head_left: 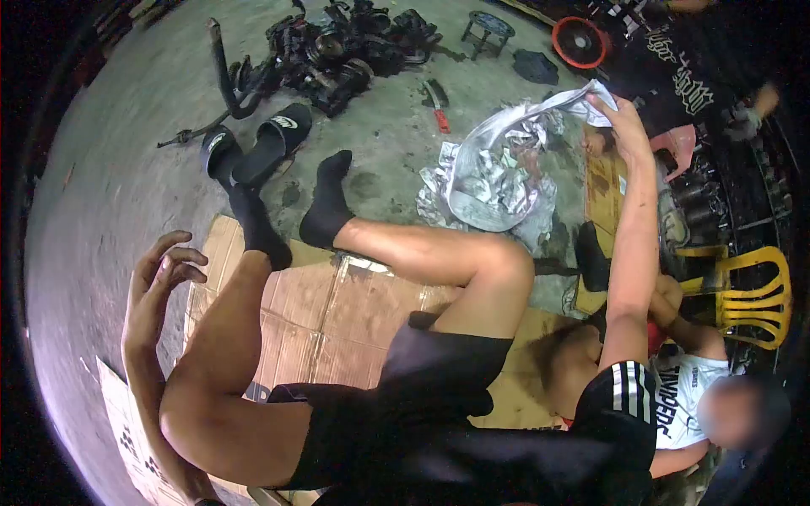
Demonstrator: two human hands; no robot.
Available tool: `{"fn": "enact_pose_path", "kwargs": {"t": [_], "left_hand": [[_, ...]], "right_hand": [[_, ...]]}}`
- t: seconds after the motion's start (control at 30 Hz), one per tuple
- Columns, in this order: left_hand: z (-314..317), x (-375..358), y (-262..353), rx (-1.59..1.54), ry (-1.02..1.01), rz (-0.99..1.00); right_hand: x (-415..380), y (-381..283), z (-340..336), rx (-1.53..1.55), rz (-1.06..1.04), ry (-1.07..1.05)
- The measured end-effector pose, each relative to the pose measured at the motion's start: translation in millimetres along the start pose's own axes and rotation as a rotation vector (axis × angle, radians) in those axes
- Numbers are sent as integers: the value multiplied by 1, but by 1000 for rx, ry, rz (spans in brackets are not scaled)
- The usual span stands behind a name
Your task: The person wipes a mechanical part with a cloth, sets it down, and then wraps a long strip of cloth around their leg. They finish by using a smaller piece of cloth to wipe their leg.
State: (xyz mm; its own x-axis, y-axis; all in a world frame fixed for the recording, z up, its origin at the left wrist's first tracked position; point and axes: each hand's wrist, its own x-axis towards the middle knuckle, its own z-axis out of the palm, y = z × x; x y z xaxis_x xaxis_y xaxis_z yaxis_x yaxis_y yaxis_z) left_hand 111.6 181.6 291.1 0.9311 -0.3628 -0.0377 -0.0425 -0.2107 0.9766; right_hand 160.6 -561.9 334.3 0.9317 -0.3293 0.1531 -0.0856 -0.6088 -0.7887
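Note:
My right hand [624, 126] is raised at the upper right, its fingers closed on one end of a long whitish cloth [467, 169]. The cloth hangs in a wide curve over a pile of crumpled pale rags [434, 187] on the concrete floor. Beside my bent left leg, my left hand [169, 270] is held up with loosely curled fingers apart and nothing in it. My legs, in black socks, rest over flattened cardboard [337, 312]. A pair of black slides [274, 145] lies just beyond my feet.
Dark, greasy machine parts [337, 51] are heaped at the back. A red-handled tool [440, 114] lies before a small stool [488, 29]. At right are a person in a white shirt [688, 396], a yellow chair [755, 295] and another person in black [675, 84].

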Motion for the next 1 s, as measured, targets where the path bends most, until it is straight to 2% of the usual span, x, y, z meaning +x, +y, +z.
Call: {"fn": "enact_pose_path", "kwargs": {"t": [0.07,0.1,0.2,0.3,0.33,0.37,0.43,0.5,0.57,0.67,0.73,0.83,0.87,0.97,1.0], "left_hand": [[-3,-1,-1,-12,3,-9],[-4,-1,-2,-25,0,-12],[-6,-5,-10,-33,-5,-18],[-6,-4,-7,-12,-41,-37],[-3,-3,-7,-6,-54,-28],[0,-2,-6,1,-62,-23],[6,4,5,76,-113,-14],[14,8,6,132,-120,26],[21,9,9,227,-91,7],[29,5,20,170,-23,20],[26,6,28,203,-97,-55],[18,14,13,162,-17,-39],[19,16,7,-16,28,-21],[14,20,-2,-3,31,-53],[14,19,-3,37,48,-65]], "right_hand": [[3,-8,8,295,110,-54],[5,-9,12,295,106,-69],[1,-12,40,603,35,-254],[-8,-35,86,553,36,-339],[-29,-64,113,404,-92,-362],[-42,-83,139,408,-116,-395],[-70,-121,191,271,-298,-368],[-108,-155,252,495,-307,-343],[-137,-179,304,664,-334,-523],[-173,-201,364,817,-354,-597],[-181,-214,383,965,-197,-776],[-178,-217,409,873,-146,-738],[-180,-218,414,886,-163,-713],[-177,-215,433,922,-221,-731],[-181,-217,438,973,-169,-696]]}}
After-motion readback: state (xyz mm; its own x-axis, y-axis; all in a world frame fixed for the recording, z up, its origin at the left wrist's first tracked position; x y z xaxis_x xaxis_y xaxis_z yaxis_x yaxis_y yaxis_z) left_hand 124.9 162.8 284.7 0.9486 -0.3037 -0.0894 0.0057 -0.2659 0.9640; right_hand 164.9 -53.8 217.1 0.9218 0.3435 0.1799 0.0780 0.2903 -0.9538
